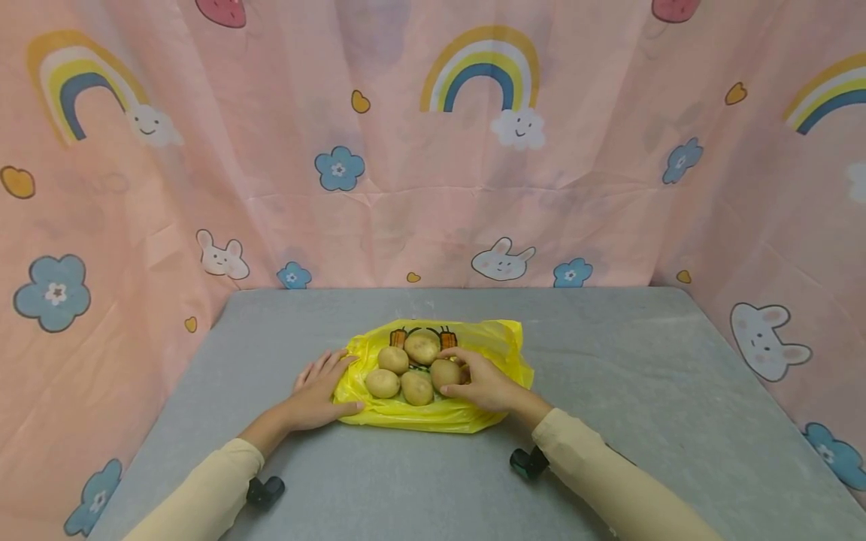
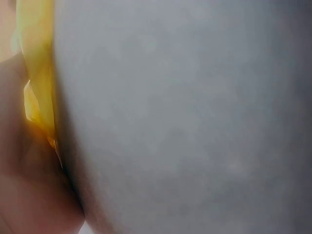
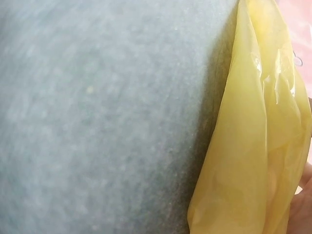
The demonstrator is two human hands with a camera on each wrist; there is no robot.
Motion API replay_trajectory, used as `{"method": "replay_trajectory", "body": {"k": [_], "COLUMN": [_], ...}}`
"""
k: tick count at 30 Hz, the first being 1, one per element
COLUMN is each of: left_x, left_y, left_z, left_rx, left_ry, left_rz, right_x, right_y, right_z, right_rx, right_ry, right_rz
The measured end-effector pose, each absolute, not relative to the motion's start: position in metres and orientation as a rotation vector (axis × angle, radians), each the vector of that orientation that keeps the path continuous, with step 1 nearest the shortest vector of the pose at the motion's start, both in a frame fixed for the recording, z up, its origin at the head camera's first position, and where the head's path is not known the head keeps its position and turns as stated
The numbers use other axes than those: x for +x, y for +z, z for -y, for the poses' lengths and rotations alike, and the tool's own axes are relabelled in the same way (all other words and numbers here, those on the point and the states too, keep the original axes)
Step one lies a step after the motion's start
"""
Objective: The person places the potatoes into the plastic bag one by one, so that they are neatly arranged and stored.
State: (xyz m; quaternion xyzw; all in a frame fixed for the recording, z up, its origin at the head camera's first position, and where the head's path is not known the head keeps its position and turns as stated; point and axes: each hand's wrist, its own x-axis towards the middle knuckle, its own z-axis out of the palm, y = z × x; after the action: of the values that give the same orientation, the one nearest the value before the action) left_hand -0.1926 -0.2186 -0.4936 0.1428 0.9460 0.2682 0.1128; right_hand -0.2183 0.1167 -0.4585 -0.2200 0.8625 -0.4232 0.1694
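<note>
Several potatoes (image 1: 417,388) lie grouped on a yellow plastic bag (image 1: 406,418) spread over the table. My right hand (image 1: 489,385) grips the rightmost potato (image 1: 446,373), thumb on its near side and fingers at its far side. Flat on the bag's left edge rests my left hand (image 1: 318,397), its fingers stretched out and thumb apart. In the left wrist view a strip of yellow bag (image 2: 39,63) shows beside the blurred left hand (image 2: 34,180). Folds of the bag (image 3: 243,146) cover most of the right hand in the right wrist view.
The grey tabletop (image 1: 643,391) extends around the bag on all sides. A pink patterned curtain (image 1: 406,225) hangs behind the table and along both its sides. Dark wrist cameras (image 1: 266,491) sit beneath the sleeves, close over the table.
</note>
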Motion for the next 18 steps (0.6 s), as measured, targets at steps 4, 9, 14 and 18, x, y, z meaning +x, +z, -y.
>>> {"method": "replay_trajectory", "body": {"k": [4, 9, 14, 18], "left_x": [-0.1911, -0.1893, -0.1892, -0.1911], "left_y": [-0.4918, -0.4876, -0.4849, -0.4889], "left_z": [0.2178, 0.2167, 0.2158, 0.2163], "left_rx": [0.419, 0.442, 0.441, 0.429], "left_ry": [0.776, 0.771, 0.785, 0.765], "left_rz": [-2.776, -2.773, -2.763, -2.772], "right_x": [-0.2181, -0.2180, -0.2184, -0.2193], "right_y": [-0.4587, -0.4590, -0.4585, -0.4590], "right_z": [-0.1167, -0.1164, -0.1162, -0.1162], "right_rx": [-0.638, -0.653, -0.650, -0.647], "right_ry": [-1.196, -1.189, -1.185, -1.176], "right_rz": [-2.449, -2.448, -2.442, -2.440]}}
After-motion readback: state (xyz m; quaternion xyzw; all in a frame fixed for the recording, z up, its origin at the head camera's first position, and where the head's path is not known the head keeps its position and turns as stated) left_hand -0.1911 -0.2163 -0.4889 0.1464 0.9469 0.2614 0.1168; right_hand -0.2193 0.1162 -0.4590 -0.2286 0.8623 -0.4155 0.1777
